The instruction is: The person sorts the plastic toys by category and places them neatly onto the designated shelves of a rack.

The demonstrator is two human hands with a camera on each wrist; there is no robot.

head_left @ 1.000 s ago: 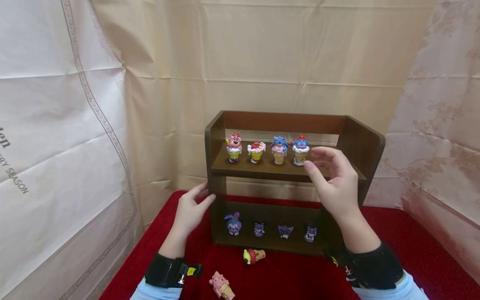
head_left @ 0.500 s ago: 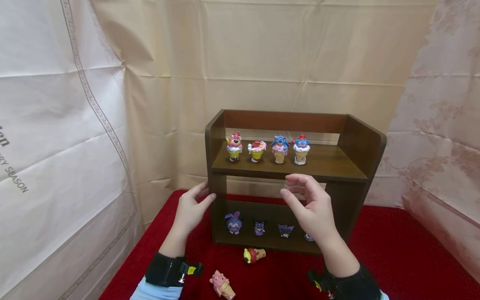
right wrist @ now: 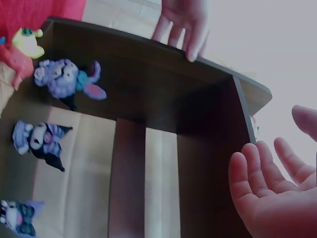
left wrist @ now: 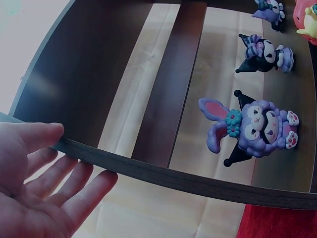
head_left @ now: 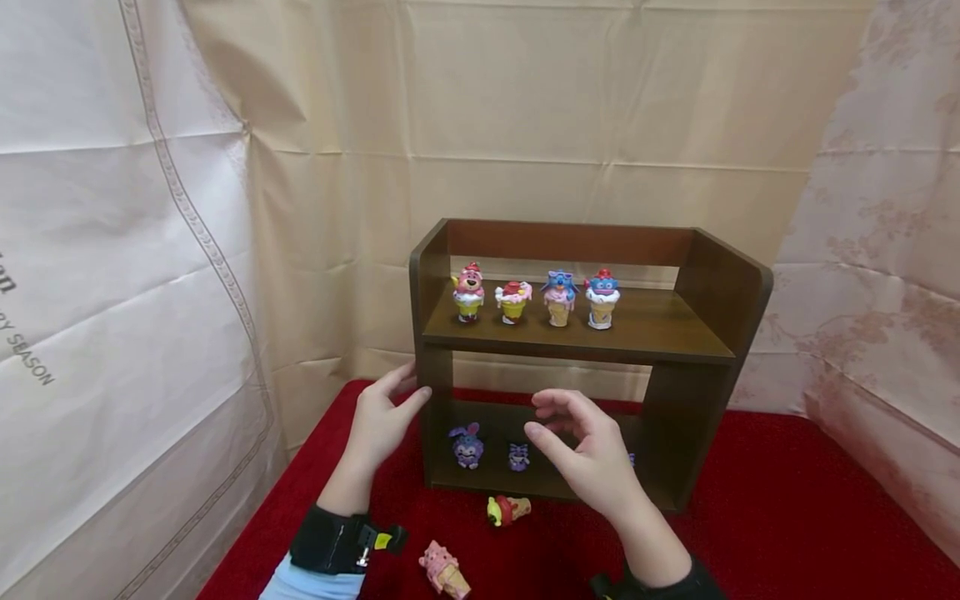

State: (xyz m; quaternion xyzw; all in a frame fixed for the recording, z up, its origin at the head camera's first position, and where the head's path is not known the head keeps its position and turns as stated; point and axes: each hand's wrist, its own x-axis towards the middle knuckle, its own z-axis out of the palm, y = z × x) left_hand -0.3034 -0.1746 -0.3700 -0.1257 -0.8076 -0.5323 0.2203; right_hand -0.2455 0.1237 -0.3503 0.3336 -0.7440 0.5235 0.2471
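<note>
My left hand rests at the left side panel of a dark brown two-tier shelf, its thumb near the front edge and its relaxed fingers along the outside. My right hand hovers in front of the lower tier, fingers loosely curved and holding nothing; it covers part of the small purple figurines there. A purple rabbit-eared figurine and a black-and-purple figurine stand left of it. On the red cloth in front lie a yellow-and-red ice-cream-cone figurine and a pink ice-cream-cone figurine.
Along the upper tier stand a pink bear figurine, a red-and-yellow cone figurine and two blue-topped cone figurines, one with a red cap. Red cloth covers the table. Beige curtains hang behind.
My right hand has moved from beside the rightmost upper figurine down and left to the front of the lower tier. The left hand has stayed at the side panel.
</note>
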